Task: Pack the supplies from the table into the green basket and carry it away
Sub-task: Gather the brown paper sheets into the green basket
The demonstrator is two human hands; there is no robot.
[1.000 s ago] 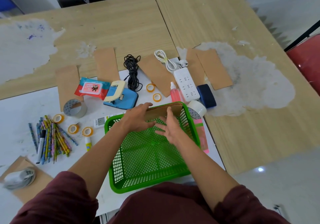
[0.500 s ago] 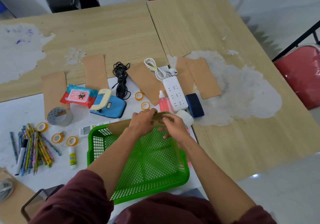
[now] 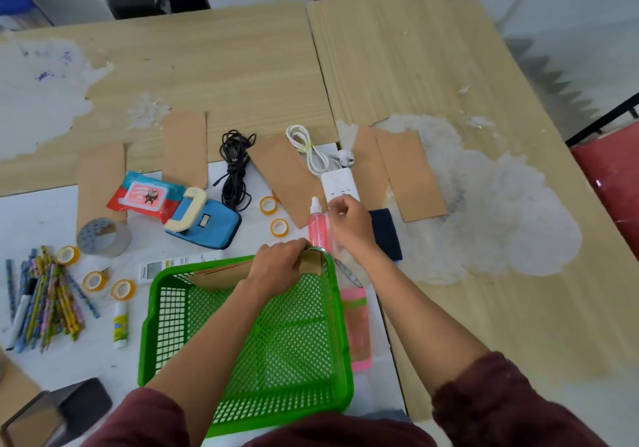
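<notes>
So the green plastic mesh basket (image 3: 297,350) is being kept at the near edge of the light wooden table (image 3: 242,66), on the white sheet, right in front of the person. A stack of brown cardboard strips (image 3: 221,275) is being stood on edge inside it, against the far wall. The stack is being gripped along its top edge by the left hand (image 3: 276,267), with the fingers curled over the cardboard.

The right hand (image 3: 349,225) is being held out just past the basket's far right corner. It's being hovered over the near end of the white plastic power strip (image 3: 337,184), just beside the pink translucent spray bottle (image 3: 318,229). The fingers are being curled in with the tips bunched together. Whether anything is actually being pinched can't be told from this angle, tbh.

Plenty of stuff is being left out on the table:
- A dark blue rectangular block (image 3: 383,232) is being partly covered by the right wrist.
- A coiled black cable (image 3: 235,170) is lying beyond the basket, near a blue zip pouch (image 3: 207,229) that has a cream-coloured tool (image 3: 186,215) on top of it.
- A red-and-teal pack of wet wipes (image 3: 143,197) and a grey roll of duct tape (image 3: 102,237) are being left further to the left.
- Small yellow tape rolls (image 3: 279,227) are scattered around.
- A bundle of patterned pencils (image 3: 45,301) is lying at the far left.
- A small white glue stick (image 3: 120,325) is lying just left of the basket.
- Something flat and pink (image 3: 358,329) is being squeezed against the basket's right side.
</notes>
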